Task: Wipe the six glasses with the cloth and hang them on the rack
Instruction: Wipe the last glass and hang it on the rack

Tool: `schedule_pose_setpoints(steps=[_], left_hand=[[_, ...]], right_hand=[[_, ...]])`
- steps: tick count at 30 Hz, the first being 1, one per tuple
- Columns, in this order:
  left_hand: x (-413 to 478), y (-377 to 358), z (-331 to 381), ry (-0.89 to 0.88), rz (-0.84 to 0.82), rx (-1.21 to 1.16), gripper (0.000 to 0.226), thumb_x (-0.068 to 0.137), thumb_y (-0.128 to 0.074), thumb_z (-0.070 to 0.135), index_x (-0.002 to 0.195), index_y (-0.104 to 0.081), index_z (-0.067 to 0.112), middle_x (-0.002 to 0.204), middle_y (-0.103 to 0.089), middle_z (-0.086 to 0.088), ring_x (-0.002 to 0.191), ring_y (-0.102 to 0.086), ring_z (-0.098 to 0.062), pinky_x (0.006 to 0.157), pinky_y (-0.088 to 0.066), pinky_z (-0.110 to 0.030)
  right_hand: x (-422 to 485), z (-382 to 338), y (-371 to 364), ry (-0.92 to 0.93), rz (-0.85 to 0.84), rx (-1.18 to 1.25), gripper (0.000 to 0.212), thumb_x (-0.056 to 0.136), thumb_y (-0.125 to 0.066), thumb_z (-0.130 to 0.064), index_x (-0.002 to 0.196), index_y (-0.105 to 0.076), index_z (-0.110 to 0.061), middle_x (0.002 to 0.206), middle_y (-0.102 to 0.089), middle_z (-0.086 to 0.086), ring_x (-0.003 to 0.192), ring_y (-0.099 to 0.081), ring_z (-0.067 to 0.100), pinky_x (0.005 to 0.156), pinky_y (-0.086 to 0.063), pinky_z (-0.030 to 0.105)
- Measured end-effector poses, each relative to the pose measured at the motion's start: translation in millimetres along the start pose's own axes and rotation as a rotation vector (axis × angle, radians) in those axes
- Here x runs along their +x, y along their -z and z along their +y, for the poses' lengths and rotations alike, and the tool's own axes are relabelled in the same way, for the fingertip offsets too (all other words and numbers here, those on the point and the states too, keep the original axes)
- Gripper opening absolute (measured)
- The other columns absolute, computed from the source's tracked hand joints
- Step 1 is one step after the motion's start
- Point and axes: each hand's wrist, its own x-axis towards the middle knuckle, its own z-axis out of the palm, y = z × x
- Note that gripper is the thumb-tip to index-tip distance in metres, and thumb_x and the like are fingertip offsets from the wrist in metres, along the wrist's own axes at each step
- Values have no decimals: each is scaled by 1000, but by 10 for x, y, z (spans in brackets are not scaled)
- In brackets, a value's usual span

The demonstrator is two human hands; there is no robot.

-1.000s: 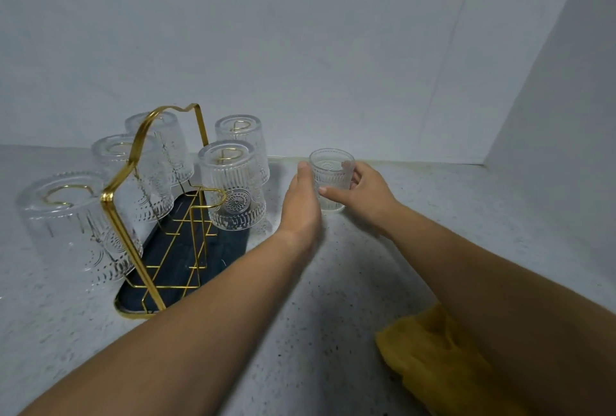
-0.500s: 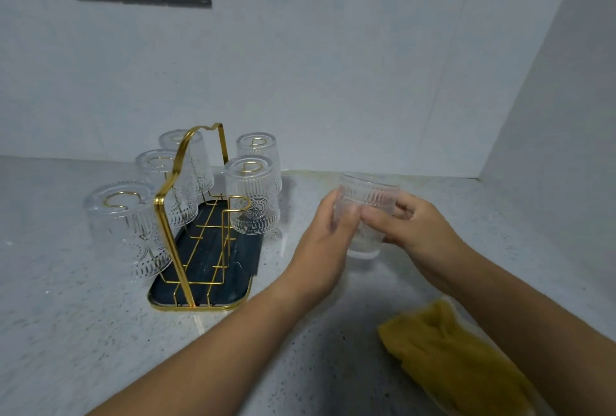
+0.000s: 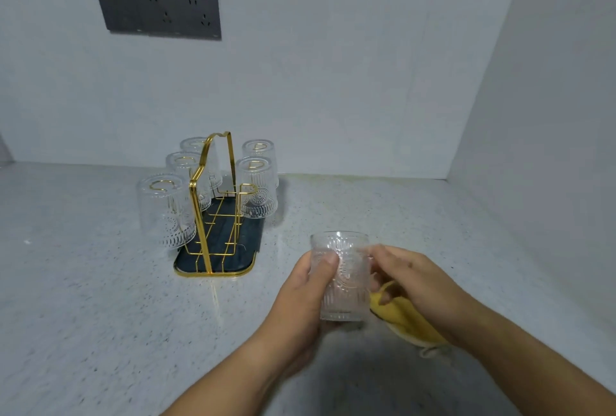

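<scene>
My left hand (image 3: 305, 299) grips a ribbed clear glass (image 3: 343, 285), upright and mouth up, above the counter in front of me. My right hand (image 3: 416, 277) is at the glass's right side, fingertips against its wall. Its thumb curls into a fold of the yellow cloth (image 3: 408, 320), which lies under that hand. To the left stands the gold wire rack (image 3: 200, 188) on its dark tray (image 3: 216, 270). Several glasses (image 3: 165, 212) hang upside down on its prongs. The near right prong (image 3: 248, 187) is bare.
The speckled light counter (image 3: 100, 315) runs into a corner between the back wall and the right wall (image 3: 550, 115). A dark socket panel (image 3: 160, 10) is mounted on the back wall above the rack.
The glass has been lifted from the counter by the back wall and brought toward me in both hands. My right hand has dropped onto the cloth. The view has tilted up and back.
</scene>
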Motion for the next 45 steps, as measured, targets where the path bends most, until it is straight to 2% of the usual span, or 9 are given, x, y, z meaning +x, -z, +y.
schedule_pose_setpoints(steps=[3,7,13,16,21,28,36,42,45], left_hand=[[-106,13,48,74,67,-132,56,86,-65,48,132,-59,16,123,-72,-20,103,-72,-38,86,-56,-59],[-149,19,114,80,86,-172,57,80,-69,43,129,-62,17,123,-73,-17,105,-72,-36,84,-58,-55],[-161,-4,115,42,78,-156,66,73,-82,40,128,-63,8,112,-73,-17,98,-71,-30,92,-56,-55],[-179,-8,108,47,70,-170,75,64,-87,39,127,-64,6,115,-73,-20,99,-72,-32,81,-58,-48],[-203,-62,153,58,30,-182,60,76,-85,28,128,-63,6,109,-75,-17,93,-75,-28,72,-60,-42],[-145,-345,192,-123,73,-33,50,83,-72,33,125,-66,7,116,-74,-21,105,-73,-36,82,-61,-43],[-110,-434,434,-378,193,68,22,98,-64,12,118,-66,3,101,-79,-6,92,-76,-15,75,-58,-23],[-220,-592,267,-311,132,89,36,89,-68,27,120,-69,8,111,-78,-13,104,-75,-28,88,-61,-39],[-160,-551,361,-355,200,65,28,96,-69,19,118,-69,1,103,-79,-10,95,-76,-24,80,-62,-33]], right_hand=[[-67,184,97,13,72,-394,17,98,-56,-49,105,-70,-42,106,-71,-15,97,-66,5,85,-53,18],[-44,418,117,-46,25,-708,58,78,-52,-78,118,-69,-40,114,-58,-21,111,-51,4,104,-41,33],[4,520,110,-23,23,-729,67,79,-69,-69,135,-62,-33,121,-50,-13,121,-40,10,105,-38,31],[-20,563,142,28,7,-757,42,87,-65,-62,119,-70,-35,112,-57,-13,109,-48,9,96,-42,30],[-71,465,117,36,305,-405,39,101,-54,-46,82,-66,-14,72,-59,-2,64,-52,12,62,-39,30],[-208,-253,-202,64,333,570,39,108,-37,-41,120,-69,-22,108,-80,3,100,-77,19,88,-59,38],[-509,-161,-619,226,270,389,55,97,-47,-51,149,-49,-35,145,-59,-17,136,-53,3,120,-39,41],[-306,-446,-321,242,378,543,51,93,-44,-55,134,-63,-31,121,-75,-11,116,-69,8,106,-53,40],[-379,-348,-477,239,310,484,56,89,-40,-62,139,-56,-42,141,-62,-19,132,-56,1,117,-41,34]])
